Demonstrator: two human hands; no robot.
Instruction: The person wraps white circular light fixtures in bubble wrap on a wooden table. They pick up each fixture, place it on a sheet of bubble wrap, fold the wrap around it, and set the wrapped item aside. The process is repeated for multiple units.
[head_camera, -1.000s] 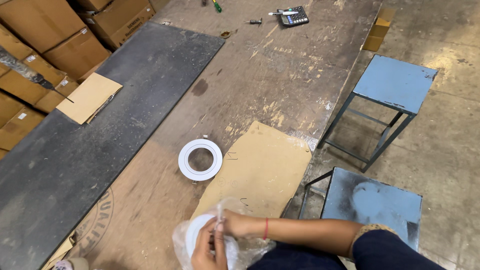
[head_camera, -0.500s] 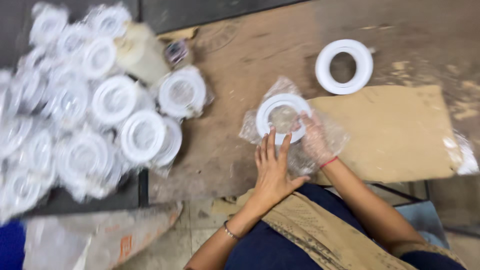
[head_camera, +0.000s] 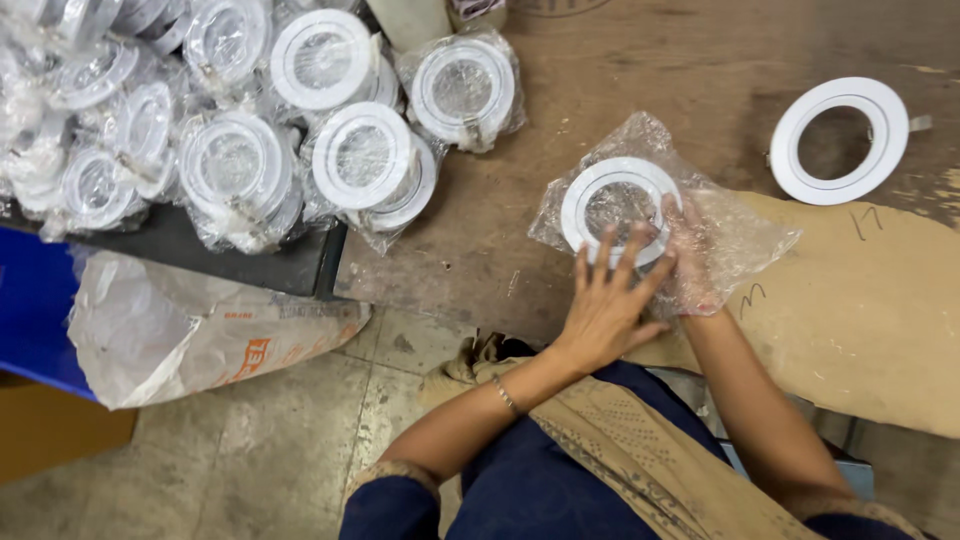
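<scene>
A white ring-shaped light fitting (head_camera: 620, 208), wrapped in a clear plastic bag (head_camera: 700, 235), lies flat on the wooden bench (head_camera: 600, 70), straight ahead of the person and just beyond both hands. The left hand (head_camera: 608, 300) rests open, its fingers (head_camera: 610, 255) spread flat and pointing away from the body, the tips touching the near rim of the ring through the plastic. The right hand (head_camera: 690, 255) is inside the bag on the ring's right side, its fingers against the rim; through the crinkled film I cannot tell whether it grips the ring or only rests against it. Being round and lying face up, the ring has no long axis; the bag's loose end trails to the right onto a sheet of cardboard (head_camera: 880, 320). Both hands are about equally near, the left at the near edge, the right at the side.

An unwrapped white ring (head_camera: 840, 140) lies well apart at the upper right. A heap of bagged fittings (head_camera: 250, 130) sits to the left, with a pale sack (head_camera: 190, 320) on the floor below it.
</scene>
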